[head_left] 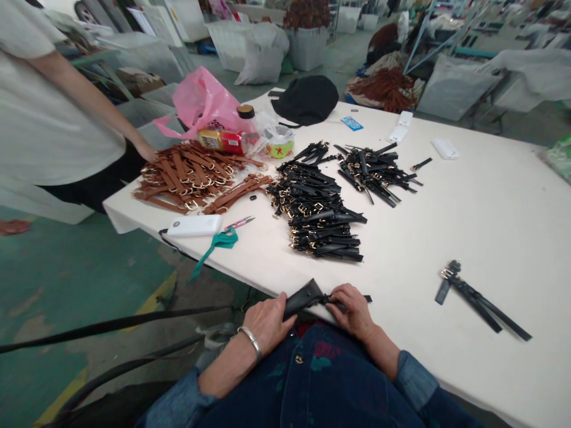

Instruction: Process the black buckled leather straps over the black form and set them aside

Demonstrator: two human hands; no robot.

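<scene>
My left hand (267,321), with a silver bangle at the wrist, and my right hand (350,309) both grip a folded black leather strap (303,299) at the near edge of the white table (446,238). The strap's thin end sticks out past my right hand. Its buckle is hidden. Farther off lie two heaps of black straps with gold buckles (314,208) (375,172). A loose black strap with a buckle (473,300) lies to my right. Brown straps with gold buckles (187,177) are heaped at the left.
A co-worker's hand (145,148) reaches the table's far left corner. Also on the table are a white power bank (194,224), small scissors (241,222), a pink plastic bag (205,101) and a black cloth (306,100). Sacks stand on the floor behind.
</scene>
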